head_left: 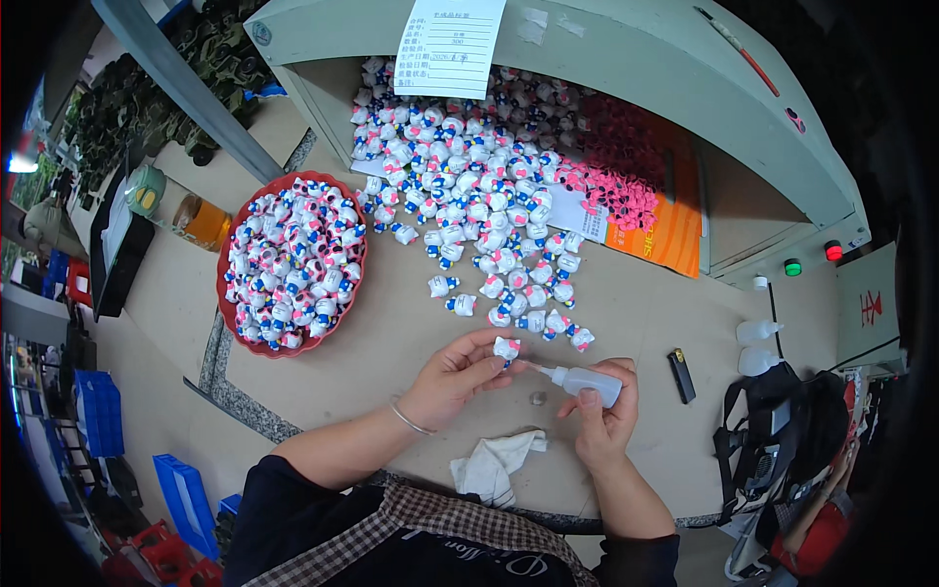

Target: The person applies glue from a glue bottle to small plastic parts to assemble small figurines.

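Between the thumb and fingers of my left hand (460, 377) is a small white, pink and blue figurine (507, 348). My right hand (606, 411) grips a translucent squeeze bottle (593, 385) with a thin nozzle. The nozzle tip points left and is close to the figurine; whether it touches cannot be made out. Beyond my hands lies a large heap of similar figurines (469, 210), spilling out from under a pale green cabinet. A red scalloped basin (227, 293) full of figurines stands to the left. Small pink pieces (626, 201) are piled right of the heap.
The cabinet (626, 49) overhangs the far side of the table. A white cloth (494, 468) lies near the front edge. At right are a black, narrow object (682, 376), white bottles (758, 360) and a black bag (773, 430). A jar of amber liquid (203, 221) stands beyond the basin.
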`<state>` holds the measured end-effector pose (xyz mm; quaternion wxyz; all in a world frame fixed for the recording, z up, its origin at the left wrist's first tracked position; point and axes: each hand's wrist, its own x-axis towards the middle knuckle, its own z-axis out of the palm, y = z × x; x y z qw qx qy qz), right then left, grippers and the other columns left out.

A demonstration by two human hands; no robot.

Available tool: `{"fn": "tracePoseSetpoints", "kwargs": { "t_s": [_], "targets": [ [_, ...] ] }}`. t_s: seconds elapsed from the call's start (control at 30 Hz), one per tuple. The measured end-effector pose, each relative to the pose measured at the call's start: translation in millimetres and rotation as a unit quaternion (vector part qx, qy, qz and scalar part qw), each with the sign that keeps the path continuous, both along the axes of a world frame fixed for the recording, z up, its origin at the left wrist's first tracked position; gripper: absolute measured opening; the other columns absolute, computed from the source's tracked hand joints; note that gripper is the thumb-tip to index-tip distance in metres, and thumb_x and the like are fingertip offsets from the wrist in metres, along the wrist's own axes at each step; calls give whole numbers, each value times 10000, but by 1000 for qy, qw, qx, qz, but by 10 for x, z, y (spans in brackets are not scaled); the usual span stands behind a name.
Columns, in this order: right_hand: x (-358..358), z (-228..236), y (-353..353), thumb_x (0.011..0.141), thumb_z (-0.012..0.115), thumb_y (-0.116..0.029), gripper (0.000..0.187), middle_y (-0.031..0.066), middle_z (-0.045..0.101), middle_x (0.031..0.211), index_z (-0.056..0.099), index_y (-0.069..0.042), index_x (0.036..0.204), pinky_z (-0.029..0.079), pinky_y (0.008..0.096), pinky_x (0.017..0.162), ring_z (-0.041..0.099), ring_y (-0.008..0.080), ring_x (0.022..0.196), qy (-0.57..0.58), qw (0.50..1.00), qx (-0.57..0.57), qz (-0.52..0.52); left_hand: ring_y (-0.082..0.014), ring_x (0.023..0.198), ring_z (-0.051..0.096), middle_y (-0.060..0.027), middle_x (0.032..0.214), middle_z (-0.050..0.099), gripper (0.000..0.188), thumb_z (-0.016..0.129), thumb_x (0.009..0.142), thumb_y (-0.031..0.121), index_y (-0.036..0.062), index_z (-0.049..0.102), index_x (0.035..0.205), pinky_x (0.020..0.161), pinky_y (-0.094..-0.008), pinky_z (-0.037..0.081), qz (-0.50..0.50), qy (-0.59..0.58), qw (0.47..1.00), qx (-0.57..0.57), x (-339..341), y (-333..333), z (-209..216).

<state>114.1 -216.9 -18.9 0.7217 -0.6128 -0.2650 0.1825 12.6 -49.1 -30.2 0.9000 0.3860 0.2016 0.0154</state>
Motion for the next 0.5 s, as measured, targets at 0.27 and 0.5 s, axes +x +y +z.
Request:
{"fn": "tracePoseSetpoints", "kwargs": {
  "t_s": [0.27, 0.5],
  "targets": [
    [1, -21, 40, 849, 494, -95, 211, 111, 357, 941, 386, 29, 981, 488, 233, 484, 530, 147, 649, -62, 998, -7, 8, -186, 1017, 541, -128, 1179, 494, 339, 446, 872, 50, 74, 427, 1210, 811, -243, 467, -3, 7, 1000, -25, 10, 21, 19],
    [8, -36, 58, 848, 487, -81, 207, 111, 354, 945, 382, 28, 989, 482, 232, 485, 535, 145, 634, -69, 997, -19, 12, -192, 1015, 544, -132, 1175, 495, 336, 447, 871, 52, 67, 429, 1207, 803, -240, 472, 0, 5, 999, -32, 5, 29, 7]
  ]
}}
